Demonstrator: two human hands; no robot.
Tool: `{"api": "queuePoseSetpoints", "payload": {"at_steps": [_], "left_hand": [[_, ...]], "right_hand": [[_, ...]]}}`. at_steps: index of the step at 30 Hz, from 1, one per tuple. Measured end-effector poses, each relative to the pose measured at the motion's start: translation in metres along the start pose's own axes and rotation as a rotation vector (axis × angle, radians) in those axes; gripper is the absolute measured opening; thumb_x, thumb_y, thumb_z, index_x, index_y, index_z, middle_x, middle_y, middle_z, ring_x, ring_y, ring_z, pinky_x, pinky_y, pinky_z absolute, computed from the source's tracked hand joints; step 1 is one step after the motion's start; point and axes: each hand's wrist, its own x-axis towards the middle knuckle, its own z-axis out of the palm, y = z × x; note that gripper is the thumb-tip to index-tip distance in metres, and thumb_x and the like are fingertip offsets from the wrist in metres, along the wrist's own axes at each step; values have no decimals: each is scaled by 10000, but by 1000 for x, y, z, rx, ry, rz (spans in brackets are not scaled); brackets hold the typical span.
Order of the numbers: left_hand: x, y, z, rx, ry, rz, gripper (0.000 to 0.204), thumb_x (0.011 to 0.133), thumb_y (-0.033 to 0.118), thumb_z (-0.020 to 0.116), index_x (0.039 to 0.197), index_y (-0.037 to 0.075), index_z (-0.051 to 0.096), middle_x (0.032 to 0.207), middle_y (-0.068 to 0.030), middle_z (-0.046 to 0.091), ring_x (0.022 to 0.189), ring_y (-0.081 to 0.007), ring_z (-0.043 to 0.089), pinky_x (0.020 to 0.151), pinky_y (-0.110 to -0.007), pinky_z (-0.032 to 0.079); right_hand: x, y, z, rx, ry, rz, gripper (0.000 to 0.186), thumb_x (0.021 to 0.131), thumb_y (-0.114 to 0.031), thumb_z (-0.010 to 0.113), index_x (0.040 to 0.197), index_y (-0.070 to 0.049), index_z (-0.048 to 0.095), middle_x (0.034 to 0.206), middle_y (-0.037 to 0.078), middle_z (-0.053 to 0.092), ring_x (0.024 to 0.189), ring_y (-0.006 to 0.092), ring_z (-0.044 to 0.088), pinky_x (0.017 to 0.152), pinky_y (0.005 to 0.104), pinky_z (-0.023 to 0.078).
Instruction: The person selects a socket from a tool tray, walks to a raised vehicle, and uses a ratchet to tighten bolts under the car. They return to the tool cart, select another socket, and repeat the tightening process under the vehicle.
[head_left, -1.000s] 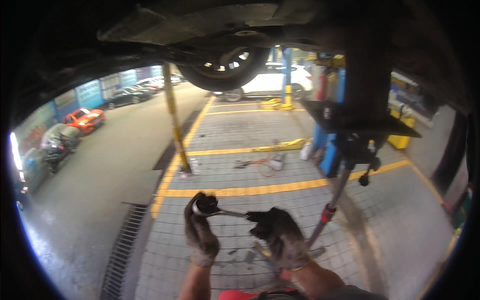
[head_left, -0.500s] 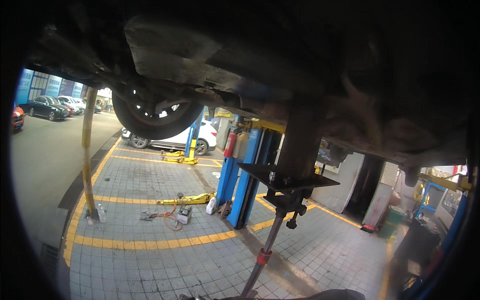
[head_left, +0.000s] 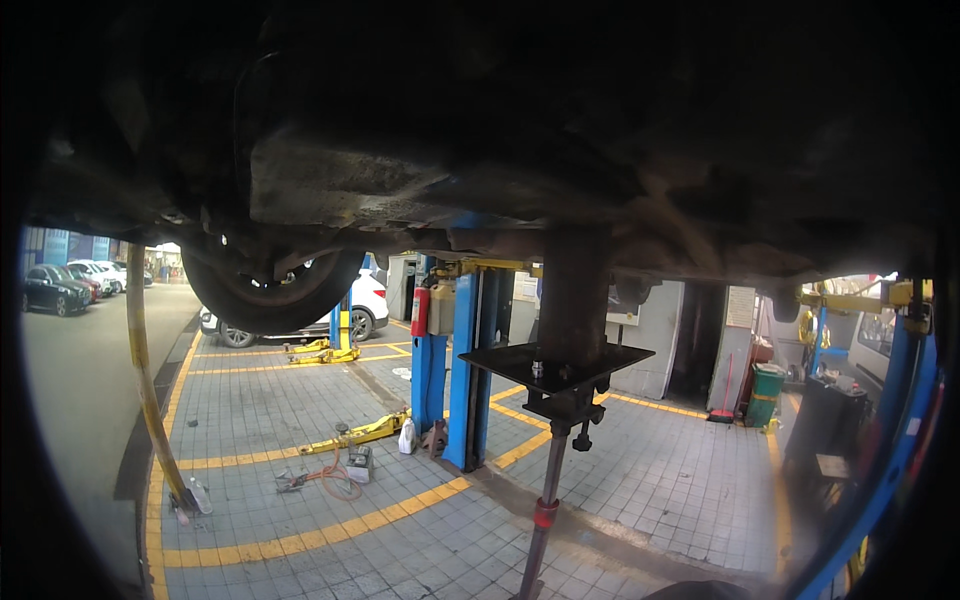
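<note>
Neither of my hands shows; a dark shape at the bottom edge is too indistinct to name. A raised car's grimy dark underbody (head_left: pixel 340 180) fills the upper view, with a wheel (head_left: pixel 275 310) hanging at left. At centre right a black metal plate (head_left: pixel 500 360) tops a stand pole (head_left: pixel 535 560) with a red collar and black knobs. A small silver fitting (head_left: pixel 537 368) sits on the plate, and a dark column rises from it toward the underbody.
Blue lift posts (head_left: pixel 465 395) stand behind the stand. A yellow pole (head_left: pixel 145 370) leans at left; a yellow lift arm (head_left: pixel 370 430), hose and boxy tool (head_left: pixel 358 465) lie on the tiles. Parked cars (head_left: pixel 50 290), a green bin (head_left: pixel 765 395) and a dark cart (head_left: pixel 820 430) flank the bay.
My gloved hands and the wrench-like tool they held have left the view. The camera has turned right and up, showing more underbody and the bay's right side.
</note>
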Motion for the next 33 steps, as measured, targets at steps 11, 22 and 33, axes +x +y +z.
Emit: {"api": "queuePoseSetpoints", "payload": {"at_steps": [11,22,33], "left_hand": [[-8,-5,24,-28,-199,-32,393,1192,321,507,1178,8,744,922,-104,804,855,-178,756,827,-365,600],[-45,-27,-33,-1,-43,-183,383,1192,309,508,1179,9,746,929,-103,806,865,-179,758,832,-367,601],[-74,-62,-81,6,57,-310,374,1192,297,509,1180,10,748,935,-103,807,875,-179,760,837,-370,603]], "right_hand": [[-5,16,29,-16,72,-62,745,951,-259,856,1593,-79,523,1149,75,703,905,168,717,666,330,637],[-11,26,41,12,105,-63,719,951,-305,836,1567,-84,537,1099,74,698,847,171,712,614,332,636],[-8,12,46,49,167,-45,561,1024,-402,712,1457,-64,595,1038,71,700,822,187,700,651,354,608]]}}
